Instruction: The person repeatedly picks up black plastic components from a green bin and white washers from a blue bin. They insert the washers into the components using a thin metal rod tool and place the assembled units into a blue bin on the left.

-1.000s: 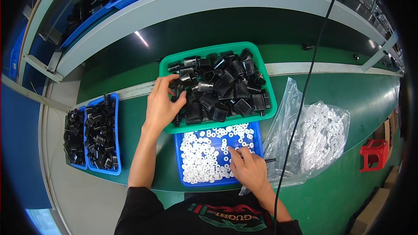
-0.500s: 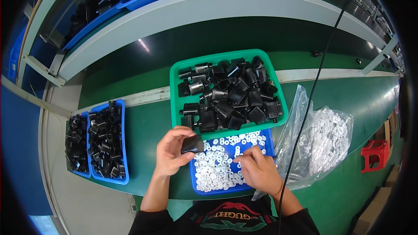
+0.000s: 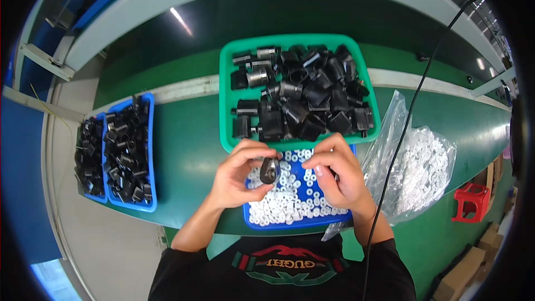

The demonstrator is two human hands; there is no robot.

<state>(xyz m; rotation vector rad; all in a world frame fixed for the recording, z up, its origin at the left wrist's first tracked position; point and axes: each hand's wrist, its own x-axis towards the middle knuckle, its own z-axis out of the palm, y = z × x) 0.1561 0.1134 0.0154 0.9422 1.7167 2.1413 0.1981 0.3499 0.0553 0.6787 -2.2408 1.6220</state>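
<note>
Over the blue tray (image 3: 340, 222) of small white rings (image 3: 290, 203), both hands have come together. The left hand (image 3: 237, 181), which a moment ago was reaching into the green tray (image 3: 225, 97) of black parts (image 3: 304, 92), has drawn back and now pinches one black part (image 3: 270, 170) between thumb and fingers (image 3: 253, 153). The right hand (image 3: 337, 175) has lifted off the rings, fingers curled beside the part; whether it holds a ring I cannot tell. Picking looks finished; the fitting seems underway. A clear bag (image 3: 415, 170) of rings lies to the right on the green counter (image 3: 186, 134).
</note>
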